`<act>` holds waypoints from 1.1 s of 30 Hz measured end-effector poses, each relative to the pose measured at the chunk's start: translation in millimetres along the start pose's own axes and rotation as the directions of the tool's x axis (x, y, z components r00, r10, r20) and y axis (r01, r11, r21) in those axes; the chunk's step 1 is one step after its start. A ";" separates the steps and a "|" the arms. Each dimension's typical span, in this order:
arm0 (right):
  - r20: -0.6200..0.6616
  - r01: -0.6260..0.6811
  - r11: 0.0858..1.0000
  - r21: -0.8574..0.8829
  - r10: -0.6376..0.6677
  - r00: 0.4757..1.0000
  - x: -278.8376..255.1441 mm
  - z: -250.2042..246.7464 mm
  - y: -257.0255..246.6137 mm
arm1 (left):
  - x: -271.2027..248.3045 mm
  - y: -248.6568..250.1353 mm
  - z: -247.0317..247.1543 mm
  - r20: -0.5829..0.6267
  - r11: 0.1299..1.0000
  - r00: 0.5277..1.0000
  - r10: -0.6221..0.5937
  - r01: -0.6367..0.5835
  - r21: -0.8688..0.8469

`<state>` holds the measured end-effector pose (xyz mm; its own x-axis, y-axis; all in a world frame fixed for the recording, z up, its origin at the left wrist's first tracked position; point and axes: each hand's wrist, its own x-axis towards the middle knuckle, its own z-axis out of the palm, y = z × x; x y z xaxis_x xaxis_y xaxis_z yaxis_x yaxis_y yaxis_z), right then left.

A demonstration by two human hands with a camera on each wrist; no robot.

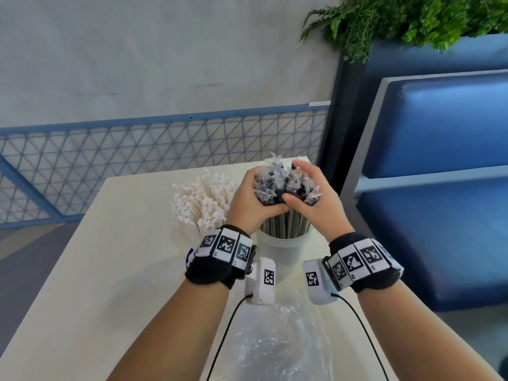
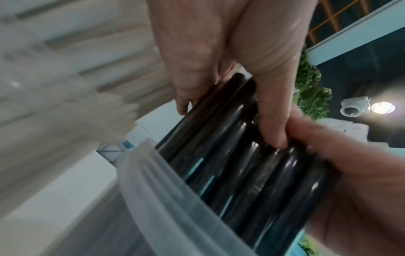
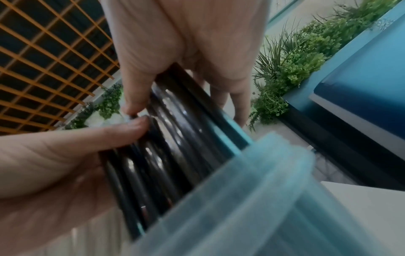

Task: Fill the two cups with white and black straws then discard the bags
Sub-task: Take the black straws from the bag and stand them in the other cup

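A crumpled clear plastic bag (image 1: pixel 270 339) lies at the white table's (image 1: pixel 115 270) near edge. Beyond it, both hands, left (image 1: pixel 248 200) and right (image 1: pixel 313 198), grip with curled fingers the bundle of wrapped black straws (image 1: pixel 283 185) standing in a translucent plastic cup (image 1: pixel 284 250). Wrapped white straws (image 1: pixel 204 202) stand just left.

A grey wall (image 1: pixel 165 50) rises behind a blue mesh railing (image 1: pixel 165 149); a blue padded bench (image 1: pixel 445 127) and green plants (image 1: pixel 406 20) stand right of the white table (image 1: pixel 115 243).
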<state>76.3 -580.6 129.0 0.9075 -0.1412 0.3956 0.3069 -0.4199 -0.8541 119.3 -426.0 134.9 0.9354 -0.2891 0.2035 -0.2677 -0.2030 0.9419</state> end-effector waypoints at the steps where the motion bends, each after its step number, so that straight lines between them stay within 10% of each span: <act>1: -0.003 0.009 1.000 -0.006 -0.009 1.000 0.5 0.7 -3.8 | -0.7 2.0 -0.2 0.034 1.000 0.999 -0.001 0.000 0.006; 7: -0.136 0.016 0.977 -0.212 -0.045 0.990 -24.8 14.4 -8.4 | -37.9 3.3 -1.6 0.152 0.975 0.988 0.017 -0.050 0.215; 13: -0.426 0.265 0.909 -0.322 -0.389 0.817 -69.2 36.5 1.8 | -98.6 -40.6 -24.4 0.009 0.889 0.971 0.237 -0.221 0.401; 16: -0.240 0.349 0.885 -0.307 -0.427 0.872 -85.9 59.2 10.5 | -109.4 -70.6 -35.9 0.227 0.778 0.974 -0.015 -0.132 0.614; 20: 0.191 0.232 0.913 -0.336 -0.175 0.966 -104.5 89.2 36.4 | -117.4 -101.0 -42.1 0.359 0.405 0.774 -0.521 -0.146 0.903; 22: 0.417 0.155 0.875 -0.458 0.058 0.907 -109.7 98.7 42.8 | -120.8 -109.0 -41.2 0.328 0.279 0.730 -0.599 -0.194 0.940; 28: 0.676 0.195 0.735 -0.650 0.441 0.591 -137.0 119.6 38.4 | -137.8 -114.4 -39.9 0.329 0.213 0.800 -0.501 -0.254 0.943; 33: 0.668 0.154 0.762 -0.629 0.429 0.607 -151.1 131.2 25.7 | -151.4 -110.2 -45.4 0.303 0.312 0.894 -0.331 -0.199 0.929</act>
<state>-15.4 -452.4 3.0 0.8746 0.3331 -0.3523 0.1933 -0.9059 -0.3767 17.7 -317.4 12.5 0.8546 -0.4745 -0.2110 -0.4846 -0.8747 0.0046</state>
